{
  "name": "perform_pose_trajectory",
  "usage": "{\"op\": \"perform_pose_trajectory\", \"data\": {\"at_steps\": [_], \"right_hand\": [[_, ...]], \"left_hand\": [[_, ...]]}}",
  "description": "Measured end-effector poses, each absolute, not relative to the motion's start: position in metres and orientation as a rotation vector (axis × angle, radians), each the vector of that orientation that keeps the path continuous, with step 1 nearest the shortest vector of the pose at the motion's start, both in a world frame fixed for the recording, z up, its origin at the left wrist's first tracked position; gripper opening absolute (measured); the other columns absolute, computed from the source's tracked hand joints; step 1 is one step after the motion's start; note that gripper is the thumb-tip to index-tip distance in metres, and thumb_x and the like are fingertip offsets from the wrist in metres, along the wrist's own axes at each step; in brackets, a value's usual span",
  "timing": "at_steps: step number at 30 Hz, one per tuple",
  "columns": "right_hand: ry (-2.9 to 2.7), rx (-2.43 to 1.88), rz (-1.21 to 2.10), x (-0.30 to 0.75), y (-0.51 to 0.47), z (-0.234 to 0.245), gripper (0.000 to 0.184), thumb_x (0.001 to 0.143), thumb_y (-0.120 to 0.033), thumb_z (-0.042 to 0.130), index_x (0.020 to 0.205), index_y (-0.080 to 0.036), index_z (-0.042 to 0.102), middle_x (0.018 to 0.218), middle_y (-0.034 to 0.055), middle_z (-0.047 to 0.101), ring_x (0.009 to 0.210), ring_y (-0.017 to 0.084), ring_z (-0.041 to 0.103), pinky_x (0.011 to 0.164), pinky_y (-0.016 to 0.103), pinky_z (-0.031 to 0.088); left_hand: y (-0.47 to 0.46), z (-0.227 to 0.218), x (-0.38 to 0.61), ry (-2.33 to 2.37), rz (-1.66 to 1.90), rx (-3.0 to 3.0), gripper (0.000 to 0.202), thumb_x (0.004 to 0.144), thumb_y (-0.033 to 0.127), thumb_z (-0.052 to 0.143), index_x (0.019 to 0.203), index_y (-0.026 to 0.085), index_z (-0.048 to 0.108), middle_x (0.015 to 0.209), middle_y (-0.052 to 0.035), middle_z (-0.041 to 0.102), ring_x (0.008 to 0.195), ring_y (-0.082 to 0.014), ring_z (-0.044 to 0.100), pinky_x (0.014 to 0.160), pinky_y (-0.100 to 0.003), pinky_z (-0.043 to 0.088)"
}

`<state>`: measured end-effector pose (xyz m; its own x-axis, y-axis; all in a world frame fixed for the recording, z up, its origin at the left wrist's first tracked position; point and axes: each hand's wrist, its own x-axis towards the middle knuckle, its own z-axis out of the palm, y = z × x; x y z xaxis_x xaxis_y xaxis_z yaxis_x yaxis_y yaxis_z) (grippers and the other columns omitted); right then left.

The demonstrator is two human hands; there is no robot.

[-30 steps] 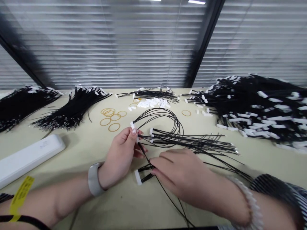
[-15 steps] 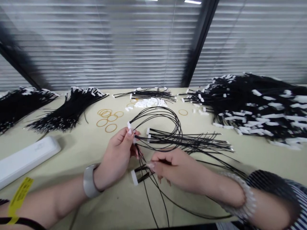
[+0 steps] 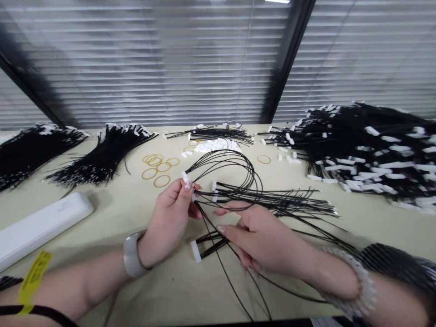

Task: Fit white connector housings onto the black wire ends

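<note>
My left hand (image 3: 170,222) pinches a bundle of thin black wires (image 3: 238,181) by their white connector ends, thumb and fingers closed near the table's middle. The wires loop away and back, fanning out to the right. My right hand (image 3: 259,236) hovers just right of it with fingers stretched among loose wire strands, touching them without a clear grip. A white connector (image 3: 195,251) with short black wires lies on the table between both hands.
Large piles of black wires with white connectors (image 3: 368,145) fill the right; two more black bundles (image 3: 102,154) lie at the left. Rubber bands (image 3: 158,168) and loose white connectors (image 3: 214,145) sit behind. A white flat case (image 3: 41,222) lies at the left.
My right hand opened from a pinch on the strands near the lying connector and shifted slightly right and up. My left hand kept its hold in place.
</note>
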<state>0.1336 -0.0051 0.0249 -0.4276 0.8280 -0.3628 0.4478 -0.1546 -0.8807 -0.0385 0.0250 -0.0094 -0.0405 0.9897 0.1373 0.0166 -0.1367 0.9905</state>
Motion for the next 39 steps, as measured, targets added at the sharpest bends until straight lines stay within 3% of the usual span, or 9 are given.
{"op": "perform_pose_trajectory", "data": {"at_steps": [5, 14, 19, 22, 27, 30, 33, 36, 39], "right_hand": [[-2.228, -1.284, 1.053, 0.135, -0.004, 0.021, 0.022, 0.081, -0.020, 0.043, 0.063, -0.017, 0.056, 0.046, -0.0050, 0.048, 0.043, 0.004, 0.042, 0.043, 0.016, 0.032], [-2.153, -1.219, 1.524, 0.137, -0.005, 0.022, 0.024, 0.083, -0.032, 0.041, 0.066, -0.017, 0.050, 0.051, -0.0050, 0.047, 0.044, 0.005, 0.044, 0.042, 0.016, 0.031], [-2.428, -1.282, 0.611, 0.141, -0.003, 0.029, 0.027, 0.081, -0.019, 0.043, 0.054, -0.016, 0.047, 0.050, -0.0040, 0.045, 0.048, 0.006, 0.034, 0.051, 0.022, 0.027], [-2.474, -1.364, 0.040, 0.150, -0.004, 0.034, 0.021, 0.080, -0.016, 0.044, 0.062, -0.017, 0.056, 0.059, -0.0001, 0.055, 0.052, 0.009, 0.040, 0.051, 0.027, 0.024], [-2.218, -1.453, -0.574, 0.173, 0.000, 0.048, 0.016, 0.079, -0.015, 0.048, 0.076, -0.017, 0.064, 0.046, 0.0004, 0.052, 0.038, 0.010, 0.036, 0.041, 0.027, 0.020], [-1.924, -1.263, -0.367, 0.180, 0.004, 0.059, 0.016, 0.079, -0.016, 0.054, 0.090, -0.015, 0.064, 0.079, 0.0068, 0.066, 0.058, 0.014, 0.056, 0.048, 0.027, 0.040], [-1.593, -0.937, 0.063, 0.177, 0.002, 0.068, 0.019, 0.082, -0.015, 0.054, 0.097, -0.019, 0.064, 0.108, 0.0083, 0.061, 0.091, 0.019, 0.059, 0.072, 0.032, 0.050], [-1.334, -0.730, 0.257, 0.170, -0.006, 0.071, 0.028, 0.089, -0.014, 0.042, 0.107, -0.027, 0.060, 0.105, 0.0043, 0.060, 0.072, 0.011, 0.060, 0.061, 0.029, 0.050], [-1.516, -0.780, 0.392, 0.165, -0.011, 0.067, 0.050, 0.088, -0.014, 0.044, 0.131, -0.036, 0.034, 0.102, 0.0015, 0.060, 0.063, 0.009, 0.058, 0.044, 0.021, 0.041]], "left_hand": [[0.025, -0.010, -0.038, 1.173, 1.311, 1.299, 0.030, 0.084, 0.047, 0.048, 0.079, 0.018, 0.054, 0.063, 0.0038, 0.052, 0.044, -0.0068, 0.050, 0.042, -0.018, 0.042], [0.024, -0.007, -0.038, 1.193, 1.323, 1.323, 0.028, 0.084, 0.045, 0.048, 0.079, 0.018, 0.056, 0.063, 0.0047, 0.049, 0.044, -0.0050, 0.046, 0.042, -0.016, 0.039], [0.024, -0.004, -0.038, 1.117, 1.347, 1.214, 0.026, 0.083, 0.043, 0.050, 0.079, 0.019, 0.055, 0.065, 0.0044, 0.049, 0.046, -0.0058, 0.046, 0.043, -0.017, 0.041], [0.025, 0.000, -0.036, 1.055, 1.337, 1.131, 0.024, 0.082, 0.042, 0.053, 0.078, 0.018, 0.054, 0.063, 0.0043, 0.050, 0.045, -0.0063, 0.047, 0.042, -0.018, 0.040], [0.029, 0.004, -0.033, 1.032, 1.361, 0.951, 0.024, 0.078, 0.039, 0.059, 0.076, 0.016, 0.053, 0.064, 0.0048, 0.050, 0.042, -0.0050, 0.045, 0.039, -0.017, 0.038], [0.031, 0.003, -0.033, 1.026, 1.361, 0.904, 0.022, 0.077, 0.036, 0.060, 0.076, 0.015, 0.053, 0.067, 0.0044, 0.051, 0.043, -0.0044, 0.046, 0.040, -0.016, 0.038], [0.032, 0.000, -0.033, 1.040, 1.359, 0.880, 0.020, 0.079, 0.035, 0.058, 0.076, 0.015, 0.054, 0.068, 0.0039, 0.052, 0.045, -0.0038, 0.046, 0.042, -0.016, 0.039], [0.032, -0.004, -0.032, 1.076, 1.323, 0.870, 0.022, 0.081, 0.036, 0.056, 0.077, 0.015, 0.055, 0.068, 0.0043, 0.051, 0.045, -0.0035, 0.045, 0.042, -0.016, 0.039], [0.032, -0.005, -0.031, 1.098, 1.275, 0.931, 0.026, 0.082, 0.041, 0.054, 0.077, 0.015, 0.055, 0.065, 0.0046, 0.050, 0.045, -0.0042, 0.045, 0.042, -0.016, 0.039]]}}
